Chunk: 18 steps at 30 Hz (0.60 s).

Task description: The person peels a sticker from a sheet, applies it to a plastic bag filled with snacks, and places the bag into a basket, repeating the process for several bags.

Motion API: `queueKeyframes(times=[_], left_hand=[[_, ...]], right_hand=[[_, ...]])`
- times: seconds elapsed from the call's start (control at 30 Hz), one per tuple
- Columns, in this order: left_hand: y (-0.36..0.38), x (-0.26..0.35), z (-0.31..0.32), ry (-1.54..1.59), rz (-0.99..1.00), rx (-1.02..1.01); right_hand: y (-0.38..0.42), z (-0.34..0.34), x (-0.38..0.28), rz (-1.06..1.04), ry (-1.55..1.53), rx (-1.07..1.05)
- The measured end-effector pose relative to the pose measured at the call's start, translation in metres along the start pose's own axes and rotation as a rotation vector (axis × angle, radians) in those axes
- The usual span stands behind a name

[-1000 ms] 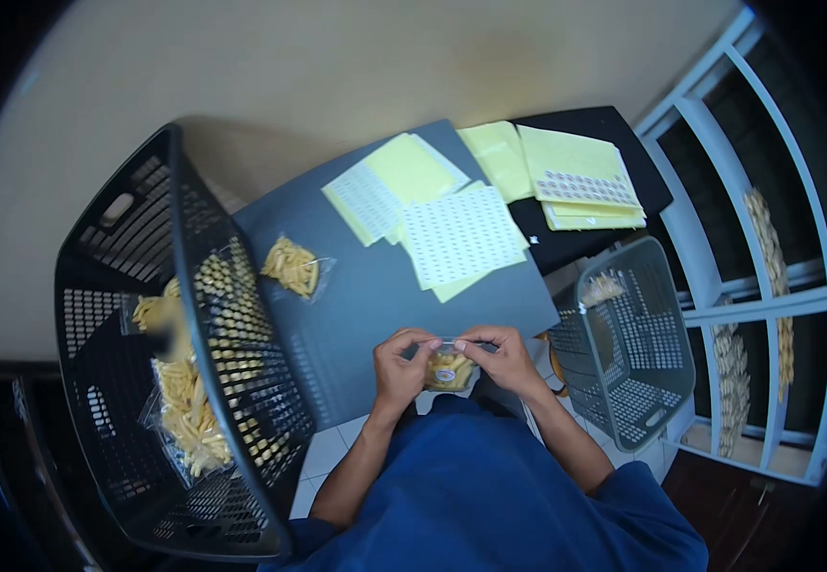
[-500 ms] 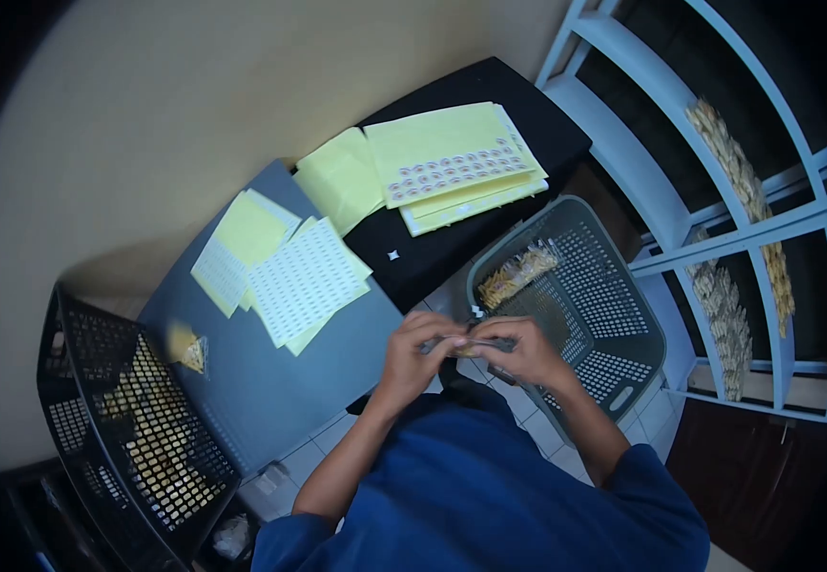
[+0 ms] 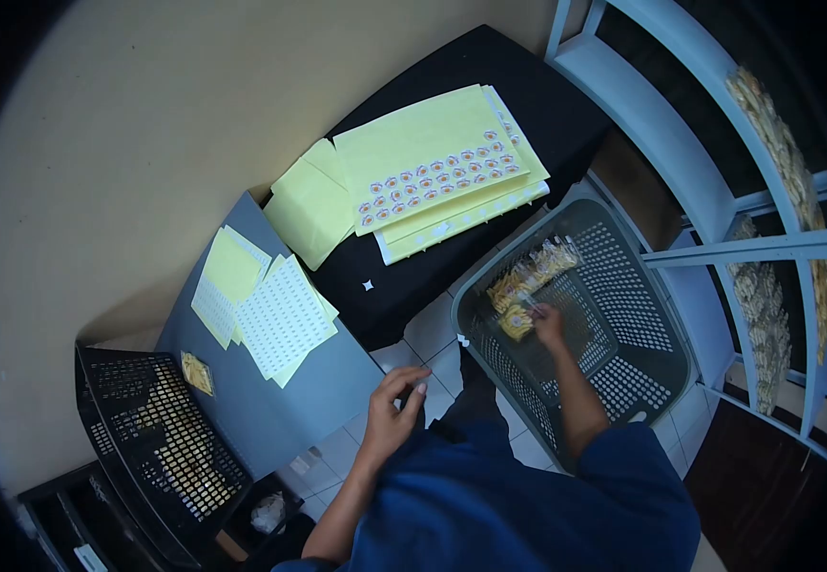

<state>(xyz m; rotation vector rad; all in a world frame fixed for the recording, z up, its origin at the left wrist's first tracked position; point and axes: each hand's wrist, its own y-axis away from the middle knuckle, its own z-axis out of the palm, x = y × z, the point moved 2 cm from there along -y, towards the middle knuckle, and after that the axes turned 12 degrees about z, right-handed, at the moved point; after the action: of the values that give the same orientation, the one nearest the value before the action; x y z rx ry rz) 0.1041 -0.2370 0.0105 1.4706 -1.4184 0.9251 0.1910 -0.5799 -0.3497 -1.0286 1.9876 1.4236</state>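
Observation:
My right hand (image 3: 549,326) is down inside the grey-green plastic basket (image 3: 666,319), its fingers closed on the edge of a clear snack packet (image 3: 516,322) with yellowish contents and a round label. That packet lies at the near end of a row of similar snack packets (image 3: 552,255) along the basket's left side. In front of my body, my left hand (image 3: 396,412) hangs with loosely bent fingers and a small gap between thumb and forefinger. Nothing shows in it. A small white sticker piece (image 3: 463,340) clings to the basket's rim.
Sheets of round stickers (image 3: 442,176) lie on a black-covered table (image 3: 471,62). Smaller label sheets (image 3: 285,310) and one snack packet (image 3: 197,373) are on the grey table (image 3: 289,410). A tilted black crate (image 3: 161,429) holds more packets. White shelving (image 3: 661,162) stands right.
My hands were together before my body, working on a small item; they have parted. The right hand has moved into the basket with a packet. A blurred packet by the crate now lies still.

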Motion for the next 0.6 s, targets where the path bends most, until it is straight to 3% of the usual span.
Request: queueKeyframes(times=[0.07, 0.17, 0.27, 0.37, 0.47, 0.6], left_hand=[[0.005, -0.001, 0.005, -0.009, -0.024, 0.017], [0.009, -0.001, 0.010, -0.037, -0.072, -0.009], [0.006, 0.001, 0.012, -0.035, -0.119, -0.074], [-0.002, 0.003, 0.011, -0.028, -0.129, -0.075], [-0.009, 0.005, 0.013, -0.014, -0.153, -0.077], [-0.014, 0.007, 0.016, 0.034, -0.177, -0.085]], right_hand=[[-0.009, 0.027, 0.002, 0.136, 0.136, -0.108], [-0.004, 0.050, -0.023, 0.014, 0.209, 0.116], [0.020, 0.053, -0.084, -0.162, 0.764, 0.246], [0.013, 0.074, -0.071, -0.319, 0.956, 0.110], [0.006, 0.095, -0.050, -0.313, 1.074, 0.167], [-0.008, 0.107, -0.032, -0.185, 1.128, 0.083]])
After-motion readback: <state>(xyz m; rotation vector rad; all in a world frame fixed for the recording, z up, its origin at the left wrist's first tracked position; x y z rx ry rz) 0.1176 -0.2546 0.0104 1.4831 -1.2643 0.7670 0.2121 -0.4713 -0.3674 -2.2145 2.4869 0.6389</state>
